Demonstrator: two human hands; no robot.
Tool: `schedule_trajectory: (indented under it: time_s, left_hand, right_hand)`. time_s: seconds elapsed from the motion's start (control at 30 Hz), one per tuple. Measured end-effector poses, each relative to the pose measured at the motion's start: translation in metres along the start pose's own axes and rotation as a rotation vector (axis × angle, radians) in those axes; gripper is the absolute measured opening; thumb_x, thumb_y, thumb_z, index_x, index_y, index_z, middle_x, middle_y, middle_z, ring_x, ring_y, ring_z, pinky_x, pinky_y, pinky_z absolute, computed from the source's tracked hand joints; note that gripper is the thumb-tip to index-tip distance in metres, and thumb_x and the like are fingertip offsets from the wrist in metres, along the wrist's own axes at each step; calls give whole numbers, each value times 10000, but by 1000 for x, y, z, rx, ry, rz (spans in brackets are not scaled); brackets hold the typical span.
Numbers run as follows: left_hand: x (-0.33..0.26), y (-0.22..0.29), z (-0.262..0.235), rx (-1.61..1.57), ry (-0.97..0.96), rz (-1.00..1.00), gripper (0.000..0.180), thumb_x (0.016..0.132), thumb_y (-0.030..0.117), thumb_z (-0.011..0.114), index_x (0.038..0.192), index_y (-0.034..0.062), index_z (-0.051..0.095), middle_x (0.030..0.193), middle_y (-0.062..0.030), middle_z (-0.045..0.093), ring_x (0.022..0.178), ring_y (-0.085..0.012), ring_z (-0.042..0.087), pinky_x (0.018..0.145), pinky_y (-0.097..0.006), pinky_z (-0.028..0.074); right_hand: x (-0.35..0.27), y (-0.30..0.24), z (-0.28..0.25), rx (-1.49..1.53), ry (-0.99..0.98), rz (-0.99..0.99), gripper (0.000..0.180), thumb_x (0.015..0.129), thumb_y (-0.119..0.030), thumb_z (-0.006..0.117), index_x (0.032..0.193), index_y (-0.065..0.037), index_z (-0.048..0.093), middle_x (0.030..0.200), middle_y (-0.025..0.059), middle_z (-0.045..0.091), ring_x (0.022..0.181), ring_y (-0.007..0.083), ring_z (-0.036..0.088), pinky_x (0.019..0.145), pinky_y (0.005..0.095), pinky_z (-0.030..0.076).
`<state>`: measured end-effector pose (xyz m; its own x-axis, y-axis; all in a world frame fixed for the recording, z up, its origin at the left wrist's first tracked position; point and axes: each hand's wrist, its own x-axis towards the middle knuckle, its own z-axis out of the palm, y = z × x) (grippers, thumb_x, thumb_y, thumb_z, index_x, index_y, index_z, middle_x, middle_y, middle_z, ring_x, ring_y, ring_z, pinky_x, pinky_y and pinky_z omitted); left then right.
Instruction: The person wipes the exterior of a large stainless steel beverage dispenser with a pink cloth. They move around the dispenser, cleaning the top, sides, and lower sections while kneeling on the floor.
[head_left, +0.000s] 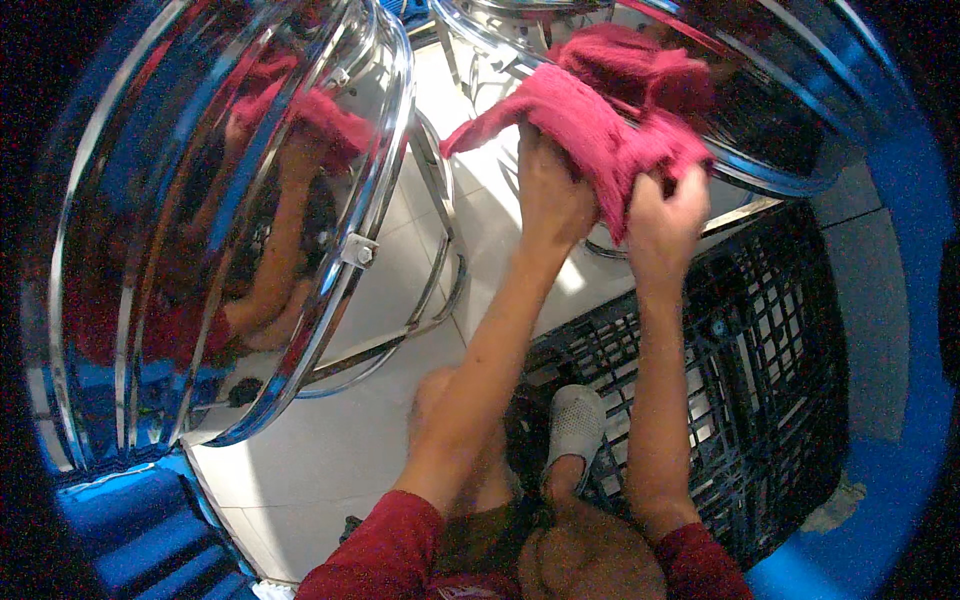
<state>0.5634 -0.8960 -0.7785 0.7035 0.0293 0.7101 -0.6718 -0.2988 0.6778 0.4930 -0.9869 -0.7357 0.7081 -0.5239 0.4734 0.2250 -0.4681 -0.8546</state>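
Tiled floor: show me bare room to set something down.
Bare tile lies between the left metal frame, a blue slatted item and left leg; a narrower strip between that frame's base and left forearm. Crowded: right, at the black grate; top, where left hand and right hand hold pink cloth.

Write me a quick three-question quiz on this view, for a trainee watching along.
1. What do the left hand and right hand both touch?
A) a blue bottle
B) a pink cloth
C) a wooden stick

2. True or false: the black plastic grid lies at the picture's left edge.

3. Fill in: at the left, the cloth is mirrored in a curved surface of shiny ____.

Key: 1. B. 2. False; it lies on the right. 3. Metal.
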Motion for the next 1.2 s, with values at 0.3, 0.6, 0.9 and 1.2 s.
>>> schedule_trajectory:
  time_s: [0.3,0.6,0.9,1.2]
  left_hand:
    - [38,-28,-37,189,-229,-339,380,833,353,662,1050,42,648,974,-230,684,942,-419,650,793,-442,509]
    - [9,3,-10,124,-343,-145,203,737,203,660,820,18,659,772,-224,637,765,-426,622,699,-501,501]
    - [-20,71,58,147,-523,127,118,742,142,621,762,26,631,705,-185,626,660,-350,647,607,-448,539]
    - [-20,122,133,269,-859,233,138,842,116,542,840,45,660,760,-178,679,688,-341,695,622,-447,578]
  right_hand:
    - [24,-21,52,-703,-267,-227,146,868,-182,555,927,-55,595,771,234,666,729,423,673,647,515,547]
    - [11,-13,-6,-779,-343,-61,161,885,-198,574,955,-59,616,778,242,653,759,446,639,679,538,490]
    - [20,19,-105,-887,-182,-4,309,879,-392,592,951,-91,596,752,220,656,719,449,639,648,556,491]
    - [41,72,-173,-928,50,-6,268,875,-238,603,1094,-89,641,792,254,664,762,458,646,681,560,497]
